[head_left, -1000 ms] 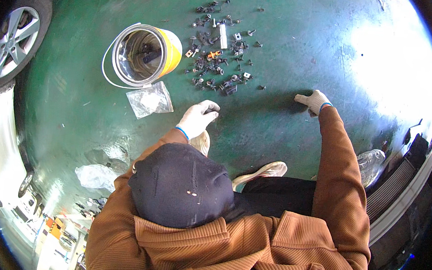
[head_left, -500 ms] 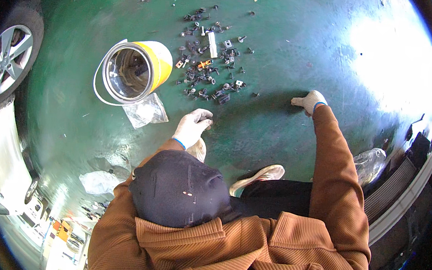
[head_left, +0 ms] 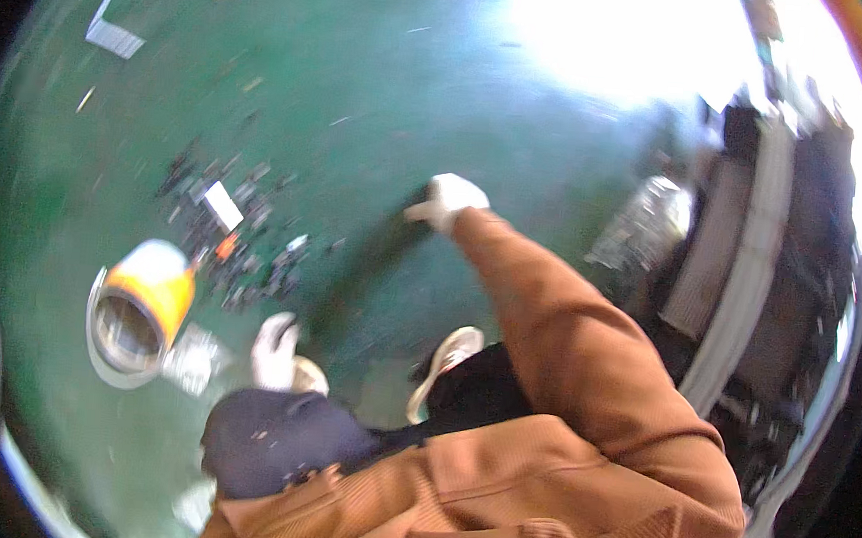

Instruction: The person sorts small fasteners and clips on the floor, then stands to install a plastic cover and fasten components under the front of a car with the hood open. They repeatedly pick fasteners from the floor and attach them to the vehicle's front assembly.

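- My right hand, in a white glove, is planted on the green floor with the fingers spread; it grips nothing and my arm reaches straight out to it.
- My left hand, also gloved, hangs low just beside the scatter of small dark parts; the picture is too blurred to show whether its fingers are closed or hold a piece.
- The parts lie loose on the floor between my left hand and a white card, with 1 orange piece among them. I judge them light, stiff and easy to flick away, best pinched 1 at a time by their edges.
- A yellow bucket lies tipped on its side to the left, a clear plastic bag just beside it.
- The floor looks smooth and glossy, with strong glare at the top.
- At the right stands dark equipment with a pale strip.
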A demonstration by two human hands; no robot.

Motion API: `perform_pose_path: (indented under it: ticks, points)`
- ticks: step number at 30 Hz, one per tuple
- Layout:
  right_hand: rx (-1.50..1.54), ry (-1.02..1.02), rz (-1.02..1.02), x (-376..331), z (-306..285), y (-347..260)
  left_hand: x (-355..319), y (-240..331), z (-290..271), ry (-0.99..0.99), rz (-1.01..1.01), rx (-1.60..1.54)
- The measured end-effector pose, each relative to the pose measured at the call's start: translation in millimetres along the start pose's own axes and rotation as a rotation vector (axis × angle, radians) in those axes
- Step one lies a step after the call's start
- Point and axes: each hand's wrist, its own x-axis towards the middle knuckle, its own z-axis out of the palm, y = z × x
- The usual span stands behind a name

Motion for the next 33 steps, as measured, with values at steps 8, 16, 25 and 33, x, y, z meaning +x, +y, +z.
perform_pose_path:
  ticks: [8,16,25,33]
  points:
    - [0.06,0.009,-0.056,-50.9,-7.1,3.9,25.7,21.8,-26.2,-0.187,-0.344,0.151]
    - [0.794,0.157,-0.543,-311.5,28.5,-29.8,-93.0,270.2,-50.9,-0.181,-0.304,0.009]
    - [1.099,0.333,-0.542,-665.3,-96.4,90.9,-316.8,592.5,168.7,-0.744,-0.238,0.185]
    - [1.122,0.607,-0.532,-843.1,-192.0,242.6,-415.8,737.7,312.2,-1.082,-0.209,0.289]
